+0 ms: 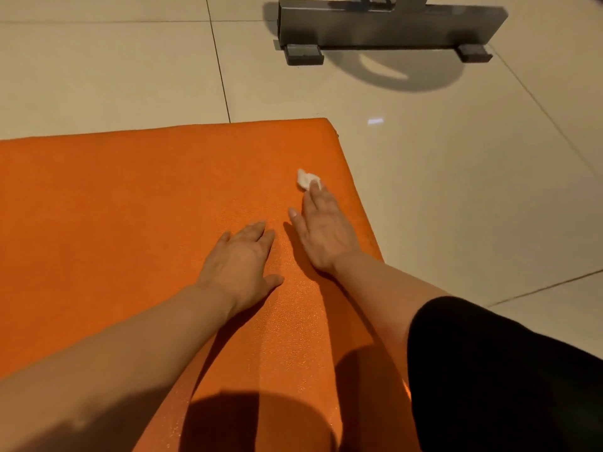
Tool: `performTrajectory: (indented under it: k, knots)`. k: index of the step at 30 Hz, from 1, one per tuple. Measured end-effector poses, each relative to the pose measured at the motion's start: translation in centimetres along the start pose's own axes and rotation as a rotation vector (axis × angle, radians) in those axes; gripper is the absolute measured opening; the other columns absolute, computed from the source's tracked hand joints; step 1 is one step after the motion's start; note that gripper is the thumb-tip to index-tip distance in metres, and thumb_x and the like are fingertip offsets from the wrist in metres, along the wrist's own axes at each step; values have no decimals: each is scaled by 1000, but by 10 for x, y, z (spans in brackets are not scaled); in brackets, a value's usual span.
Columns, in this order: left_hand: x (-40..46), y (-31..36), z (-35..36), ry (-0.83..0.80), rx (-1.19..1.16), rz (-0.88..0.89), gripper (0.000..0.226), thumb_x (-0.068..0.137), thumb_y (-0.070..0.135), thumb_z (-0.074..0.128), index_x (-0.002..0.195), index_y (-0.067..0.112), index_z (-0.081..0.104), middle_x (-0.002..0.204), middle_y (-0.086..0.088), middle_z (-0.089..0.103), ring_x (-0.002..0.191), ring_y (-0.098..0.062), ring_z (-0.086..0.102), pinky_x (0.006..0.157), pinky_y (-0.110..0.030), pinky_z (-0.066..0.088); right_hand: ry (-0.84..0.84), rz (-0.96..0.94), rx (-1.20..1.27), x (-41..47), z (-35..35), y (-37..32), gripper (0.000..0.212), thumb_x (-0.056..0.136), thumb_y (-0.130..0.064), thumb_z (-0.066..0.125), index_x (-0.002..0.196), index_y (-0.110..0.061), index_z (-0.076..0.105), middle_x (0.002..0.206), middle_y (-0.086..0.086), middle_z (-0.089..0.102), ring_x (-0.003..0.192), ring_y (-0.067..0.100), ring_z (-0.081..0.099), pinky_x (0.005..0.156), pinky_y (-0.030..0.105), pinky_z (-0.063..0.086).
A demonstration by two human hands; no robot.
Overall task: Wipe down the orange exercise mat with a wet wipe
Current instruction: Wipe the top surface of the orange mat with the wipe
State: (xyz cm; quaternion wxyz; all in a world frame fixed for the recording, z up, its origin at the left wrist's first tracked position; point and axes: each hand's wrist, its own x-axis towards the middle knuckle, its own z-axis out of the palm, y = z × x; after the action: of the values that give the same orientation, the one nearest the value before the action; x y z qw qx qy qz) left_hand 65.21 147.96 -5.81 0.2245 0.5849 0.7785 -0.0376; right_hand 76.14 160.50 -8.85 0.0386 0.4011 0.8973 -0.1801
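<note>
Mid-wipe near the orange exercise mat (130,207)'s far corner: right hand (323,233), fingers straight, presses a balled wet wipe (305,179); left hand (241,259) lies flat, grip empty; progress unclear.

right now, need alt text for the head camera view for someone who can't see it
A person's right hand presses a small crumpled white wet wipe onto a textured orange exercise mat near its far right corner, fingers straight. The left hand rests flat beside it; a grey metal equipment base stands on the beige tiled floor beyond.

Both forearms (137,337) are bare, and a black garment (505,380) covers the limb at lower right.
</note>
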Motion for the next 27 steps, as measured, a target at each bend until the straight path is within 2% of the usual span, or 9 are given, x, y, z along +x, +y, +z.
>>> performTrajectory:
  k: [2, 8, 12, 14, 17, 20, 22, 25, 27]
  knots:
    - [-7, 2, 3, 3, -10, -15, 86, 90, 55, 55, 154, 18, 12, 162, -2, 4, 149, -16, 6, 121, -42, 10, -14, -82, -6, -10, 2, 2, 63, 105, -44, 18, 155, -6, 11, 163, 10, 0, 150, 20, -2, 120, 31, -2]
    - [-27, 5, 12, -52, 20, -39, 89, 89, 58, 53, 155, 19, 6, 162, 0, -2, 149, -15, 3, 119, -49, 8, 71, 166, -9, -18, -3, 27, 60, 104, -42, 23, 153, -7, 19, 162, 8, 10, 147, 24, 14, 121, 34, 14]
    - [-32, 12, 16, -92, 23, -46, 101, 84, 65, 54, 154, 18, 0, 162, -3, -8, 149, -15, -3, 119, -52, 9, 18, -94, 8, -40, 12, -13, 57, 106, -34, 25, 154, -6, 15, 163, 10, 4, 149, 23, 6, 120, 31, 5]
    - [-31, 14, 16, -119, 27, -52, 107, 81, 67, 56, 154, 17, -3, 161, -3, -12, 149, -15, -6, 118, -53, 8, 50, -142, -16, -49, 14, -6, 57, 104, -21, 35, 155, -8, 14, 163, 8, 5, 149, 22, 9, 119, 30, 13]
    - [-31, 13, 14, -177, 50, -53, 115, 77, 68, 61, 154, 17, -7, 160, -3, -16, 148, -17, -8, 118, -54, 7, 175, 28, -69, -46, 7, 27, 57, 94, -4, 47, 149, -6, 32, 158, 11, 26, 140, 26, 31, 112, 34, 30]
    - [-30, 13, 15, -208, 69, -50, 119, 75, 69, 62, 153, 16, -11, 160, -5, -19, 148, -18, -10, 118, -54, 8, 320, 31, -110, -44, 8, 26, 23, 86, 5, 57, 107, 2, 65, 115, 18, 63, 101, 33, 54, 81, 39, 50]
    - [-28, 14, 15, -214, 102, -46, 119, 76, 70, 60, 153, 15, -11, 160, -5, -19, 148, -18, -10, 118, -54, 10, 302, -2, -86, -43, 12, 8, 16, 86, 7, 55, 96, 2, 66, 105, 15, 62, 96, 30, 50, 64, 34, 37]
    - [-26, 17, 13, -225, 154, -37, 119, 75, 72, 59, 153, 14, -10, 160, -7, -17, 149, -20, -8, 118, -54, 11, 278, -81, -63, -44, 15, -2, 18, 91, 4, 52, 105, 3, 63, 115, 14, 55, 104, 28, 47, 66, 30, 30]
    - [-25, 18, 12, -236, 175, -43, 120, 75, 72, 59, 153, 13, -10, 160, -7, -17, 149, -20, -8, 117, -55, 11, 306, -43, -66, -40, 9, 12, 19, 91, 3, 54, 106, 3, 65, 108, 14, 57, 101, 30, 50, 66, 30, 29]
